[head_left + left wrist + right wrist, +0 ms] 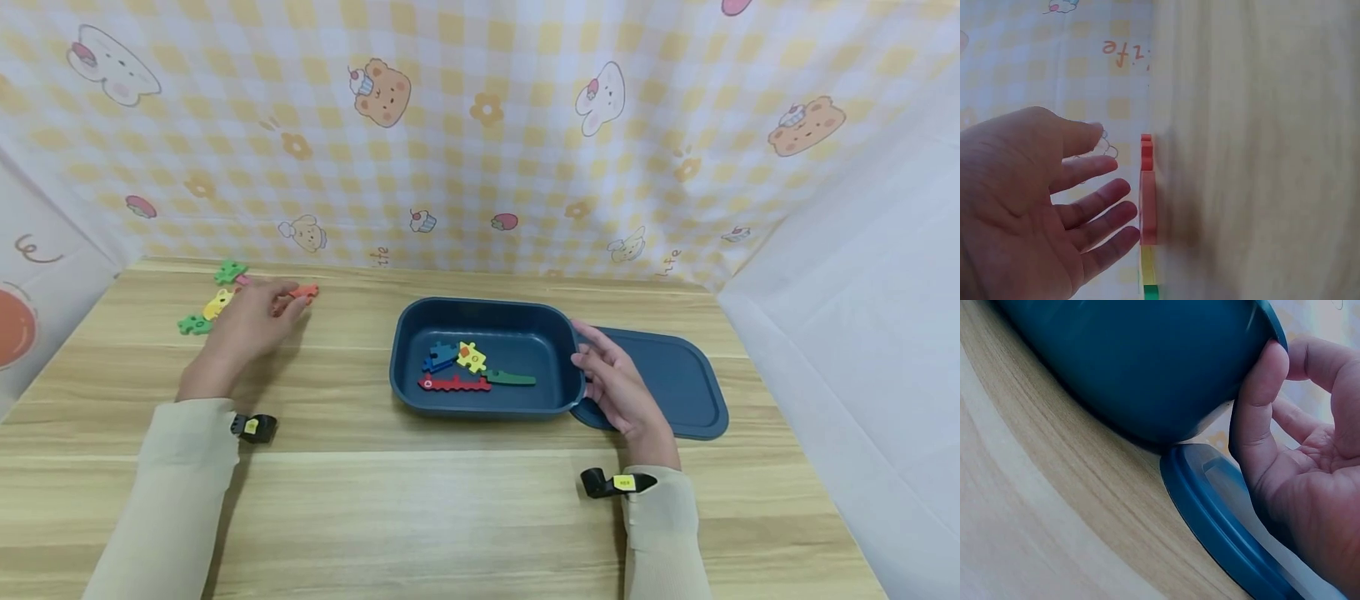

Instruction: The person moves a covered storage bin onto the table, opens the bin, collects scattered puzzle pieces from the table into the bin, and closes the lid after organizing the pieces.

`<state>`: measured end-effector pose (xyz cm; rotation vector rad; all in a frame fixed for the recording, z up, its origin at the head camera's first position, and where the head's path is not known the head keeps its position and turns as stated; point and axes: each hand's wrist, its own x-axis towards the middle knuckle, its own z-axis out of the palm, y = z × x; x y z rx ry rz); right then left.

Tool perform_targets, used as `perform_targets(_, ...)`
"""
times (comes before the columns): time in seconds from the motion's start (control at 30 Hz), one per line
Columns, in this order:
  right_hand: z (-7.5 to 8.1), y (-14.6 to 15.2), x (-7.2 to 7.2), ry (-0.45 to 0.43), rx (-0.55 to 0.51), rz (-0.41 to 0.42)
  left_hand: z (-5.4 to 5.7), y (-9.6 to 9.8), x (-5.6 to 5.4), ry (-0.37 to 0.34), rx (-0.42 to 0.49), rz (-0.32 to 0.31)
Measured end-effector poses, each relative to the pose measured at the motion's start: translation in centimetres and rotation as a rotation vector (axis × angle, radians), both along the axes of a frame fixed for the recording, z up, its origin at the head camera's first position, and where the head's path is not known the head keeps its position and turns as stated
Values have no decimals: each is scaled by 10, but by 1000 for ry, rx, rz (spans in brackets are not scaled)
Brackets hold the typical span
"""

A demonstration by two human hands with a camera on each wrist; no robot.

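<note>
My left hand [253, 321] hovers over a group of colourful puzzle pieces at the table's back left, fingers apart and slightly bent. An orange-red puzzle piece [304, 292] lies by its fingertips. In the left wrist view, the fingers stand beside a row of pieces, including a salmon-red piece [1148, 206]; nothing is gripped. My right hand [621, 390] holds the right end of a dark blue box [487, 410], thumb and fingers at its rim. Inside lie a yellow puzzle piece [472, 357], blue pieces [442, 354], a red piece [455, 384] and a green piece [512, 378].
The box's blue lid [678, 383] lies flat to the right, partly under the box's end and the right hand. Green [194, 324] and yellow [218, 303] pieces lie left of the left hand. A checked curtain [480, 167] hangs behind the wooden table [420, 517].
</note>
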<state>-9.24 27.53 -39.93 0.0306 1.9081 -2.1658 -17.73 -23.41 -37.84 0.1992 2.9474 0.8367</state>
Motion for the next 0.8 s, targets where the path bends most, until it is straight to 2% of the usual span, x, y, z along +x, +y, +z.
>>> perform_targets(0.2, 0, 0, 0, 5, -3, -1, -5, -4, -1, 37, -14, -33)
perform_targets(0.43, 0, -1, -1, 0, -4, -4, -4, -9, 1, 6, -30, -60)
perform_targets(0.6, -1, 0, -1, 3, -9, -5, -6, -10, 2, 28, -46, -54)
perform_targets(0.8, -1, -1, 0, 6, -21, -1, -9, -12, 3, 34, -17, -39)
